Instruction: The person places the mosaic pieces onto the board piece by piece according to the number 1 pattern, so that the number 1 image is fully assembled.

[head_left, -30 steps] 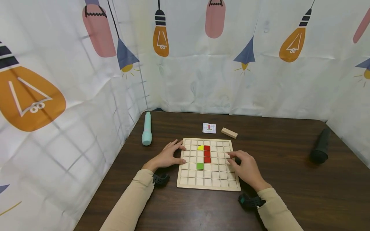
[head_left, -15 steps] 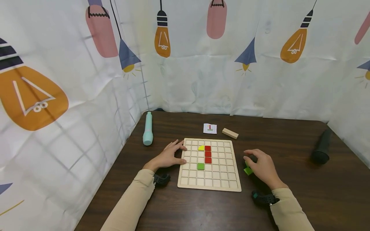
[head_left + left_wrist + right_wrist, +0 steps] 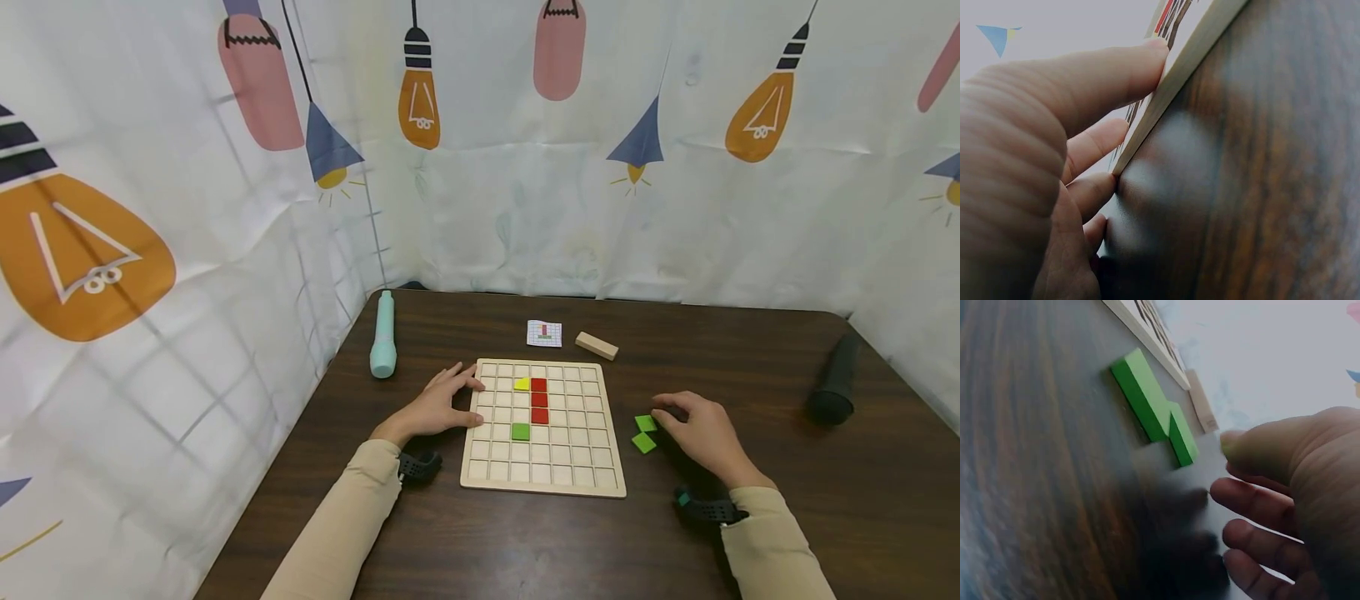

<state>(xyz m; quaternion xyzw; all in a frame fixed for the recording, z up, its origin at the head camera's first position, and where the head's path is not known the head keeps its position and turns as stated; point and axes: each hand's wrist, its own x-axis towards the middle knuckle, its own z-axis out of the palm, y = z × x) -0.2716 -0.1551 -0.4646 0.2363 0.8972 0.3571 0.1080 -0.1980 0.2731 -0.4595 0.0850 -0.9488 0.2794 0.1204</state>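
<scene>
A pale wooden grid board [image 3: 540, 467] lies on the table, holding three red squares [image 3: 539, 399] in a column, a yellow piece [image 3: 522, 384] and a green square [image 3: 521, 432]. My left hand [image 3: 429, 410] rests at the board's left edge. Its thumb and fingers are spread and touch the rim. Right of the board, two green blocks [image 3: 1141, 394] lie touching on the table. Just right of them hovers my right hand [image 3: 701, 433], fingers loosely bent, thumb apart from the blocks. I see nothing held in it.
Behind the board are a small printed pattern card [image 3: 544, 333] and a plain wooden block [image 3: 597, 346]. A mint bottle-shaped object [image 3: 383, 337] stands at the table's left. A dark cylindrical object [image 3: 832, 383] is at the far right. A patterned curtain hangs behind.
My right hand has moved right, from the board's right edge to beyond the green blocks, which it now leaves uncovered. My left hand and the pieces on the board stay put.
</scene>
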